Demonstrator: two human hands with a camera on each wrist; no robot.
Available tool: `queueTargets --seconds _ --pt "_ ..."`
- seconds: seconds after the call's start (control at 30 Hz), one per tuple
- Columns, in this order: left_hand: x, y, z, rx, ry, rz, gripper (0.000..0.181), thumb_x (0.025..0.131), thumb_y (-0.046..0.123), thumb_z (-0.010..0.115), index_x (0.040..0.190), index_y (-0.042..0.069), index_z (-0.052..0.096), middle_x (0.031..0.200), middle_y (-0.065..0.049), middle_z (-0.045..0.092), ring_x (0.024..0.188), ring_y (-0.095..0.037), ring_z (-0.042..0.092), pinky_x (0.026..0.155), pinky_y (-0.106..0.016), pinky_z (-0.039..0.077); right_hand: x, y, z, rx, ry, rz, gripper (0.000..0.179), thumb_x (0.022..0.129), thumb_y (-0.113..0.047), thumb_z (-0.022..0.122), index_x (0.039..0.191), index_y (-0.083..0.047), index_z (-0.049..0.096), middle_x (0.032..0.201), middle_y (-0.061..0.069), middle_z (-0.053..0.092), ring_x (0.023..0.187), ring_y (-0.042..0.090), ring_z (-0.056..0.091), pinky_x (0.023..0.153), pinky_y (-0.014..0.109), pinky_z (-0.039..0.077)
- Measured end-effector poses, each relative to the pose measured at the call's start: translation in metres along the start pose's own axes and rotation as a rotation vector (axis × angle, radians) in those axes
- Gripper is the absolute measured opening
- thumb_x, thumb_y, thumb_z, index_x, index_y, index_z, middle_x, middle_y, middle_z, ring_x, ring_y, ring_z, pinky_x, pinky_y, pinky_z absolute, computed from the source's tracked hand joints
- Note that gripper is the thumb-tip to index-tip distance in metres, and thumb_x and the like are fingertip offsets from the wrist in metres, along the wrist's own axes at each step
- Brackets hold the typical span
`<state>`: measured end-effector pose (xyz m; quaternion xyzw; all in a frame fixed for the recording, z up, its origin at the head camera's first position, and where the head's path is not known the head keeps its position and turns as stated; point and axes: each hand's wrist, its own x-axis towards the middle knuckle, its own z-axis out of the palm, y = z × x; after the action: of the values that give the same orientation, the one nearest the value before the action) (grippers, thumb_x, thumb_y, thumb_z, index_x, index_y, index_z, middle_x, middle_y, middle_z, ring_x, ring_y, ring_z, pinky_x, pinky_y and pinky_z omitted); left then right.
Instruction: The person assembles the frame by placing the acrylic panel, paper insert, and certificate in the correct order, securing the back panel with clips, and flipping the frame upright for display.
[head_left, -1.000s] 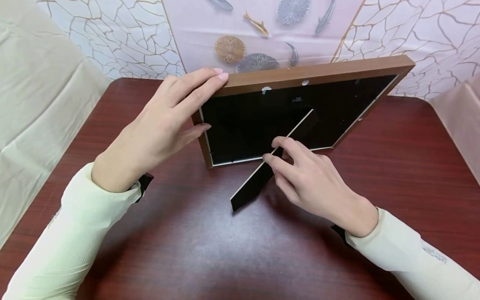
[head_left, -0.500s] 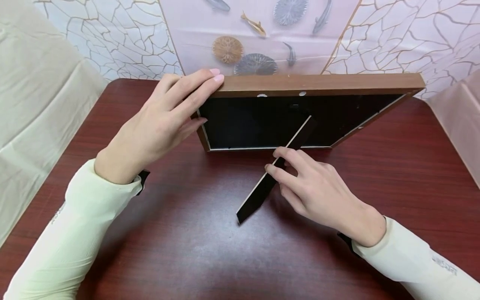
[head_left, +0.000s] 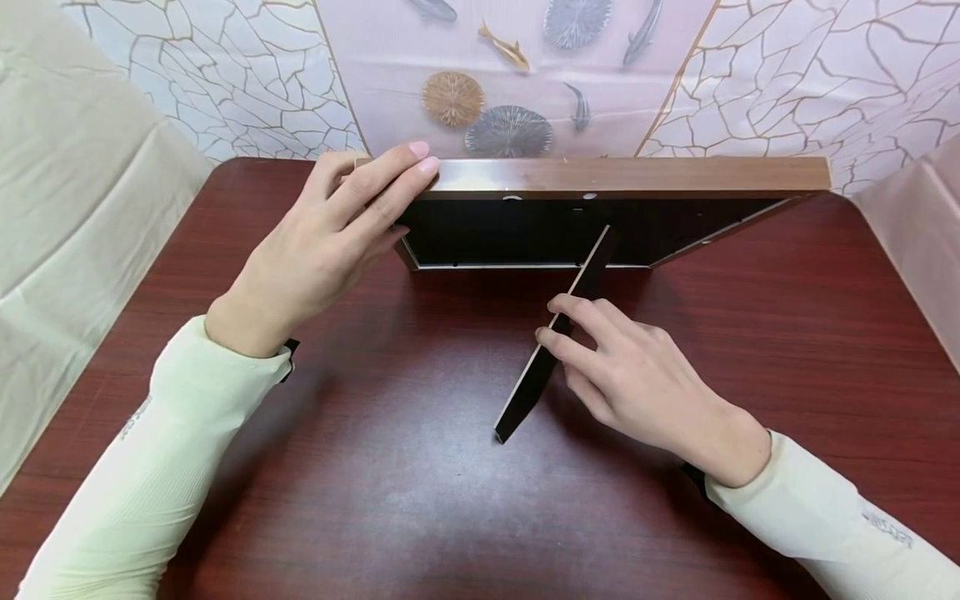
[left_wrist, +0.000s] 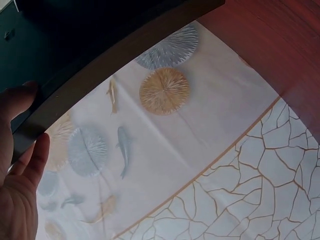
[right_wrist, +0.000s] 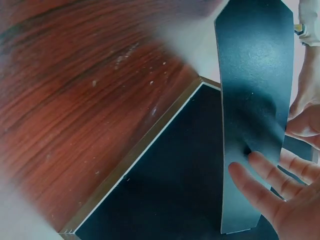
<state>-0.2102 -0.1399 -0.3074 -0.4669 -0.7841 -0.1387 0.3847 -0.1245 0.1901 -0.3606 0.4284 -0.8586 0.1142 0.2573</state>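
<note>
A brown wooden picture frame (head_left: 630, 177) stands on the table with its black back (head_left: 495, 233) turned toward me. My left hand (head_left: 311, 246) grips its upper left corner, fingers over the top edge and thumb on the back; the left wrist view shows that thumb (left_wrist: 19, 100) against the black board. From the frame's back a black easel leg (head_left: 528, 383) slants out toward me. My right hand (head_left: 637, 371) holds this leg about midway, two fingertips hooked on its pale left edge. In the right wrist view, fingers (right_wrist: 272, 175) lie against the leg's broad black face.
The dark red wooden table (head_left: 360, 483) extends around the frame. Behind it hangs a patterned backdrop (head_left: 600, 83) with fish and round shapes, close to the frame's top edge. Pale cloth (head_left: 67, 208) drapes along the left side, and more cloth (head_left: 918, 217) on the right.
The frame has tipped more upright and its bottom edge has shifted away from me, its right top corner dropping level. The leg's free end has swung rightward, with the right hand following.
</note>
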Motion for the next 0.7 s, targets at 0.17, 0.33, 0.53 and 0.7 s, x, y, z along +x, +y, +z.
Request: queueTargets --seconds 0.17,0.33,0.53,0.7 --pt "-0.001 0.0 0.002 0.004 0.0 -0.018 0.055 0.102 -0.001 0.063 0.154 0.01 0.052 0.156 -0.007 0.054 0.112 -0.041 0.052 0.097 -0.043 0.049 -0.001 0.001 0.0 -0.006 -0.011 0.006 0.037 0.092 -0.008 0.051 0.124 -0.009 0.07 0.136 0.017 0.062 0.1 0.033 0.065 0.046 0.043 0.051" --pt "-0.001 0.009 0.002 0.005 0.027 -0.052 0.054 0.102 0.0 0.065 0.153 0.009 0.053 0.154 -0.011 0.055 0.117 -0.043 0.052 0.101 -0.046 0.049 0.0 0.005 -0.015 -0.014 0.054 0.006 0.042 0.091 -0.011 0.052 0.13 -0.007 0.069 0.138 0.019 0.063 0.104 0.037 0.068 0.055 0.05 0.056" --pt "0.003 0.034 0.002 0.102 0.125 -0.135 0.053 0.096 0.004 0.069 0.147 0.008 0.058 0.143 -0.017 0.061 0.129 -0.05 0.05 0.104 -0.062 0.045 0.007 0.014 -0.048 -0.043 0.425 0.108 0.033 0.092 -0.004 0.056 0.118 -0.003 0.076 0.125 0.022 0.071 0.103 0.047 0.066 0.081 0.057 0.056" --pt "0.01 0.06 0.004 0.214 0.134 -0.186 0.047 0.096 0.008 0.06 0.143 0.008 0.06 0.137 -0.02 0.061 0.128 -0.05 0.05 0.099 -0.064 0.045 0.008 0.03 -0.064 -0.144 0.658 0.193 0.03 0.091 0.001 0.059 0.112 -0.005 0.079 0.122 0.019 0.074 0.11 0.049 0.064 0.109 0.046 0.05"
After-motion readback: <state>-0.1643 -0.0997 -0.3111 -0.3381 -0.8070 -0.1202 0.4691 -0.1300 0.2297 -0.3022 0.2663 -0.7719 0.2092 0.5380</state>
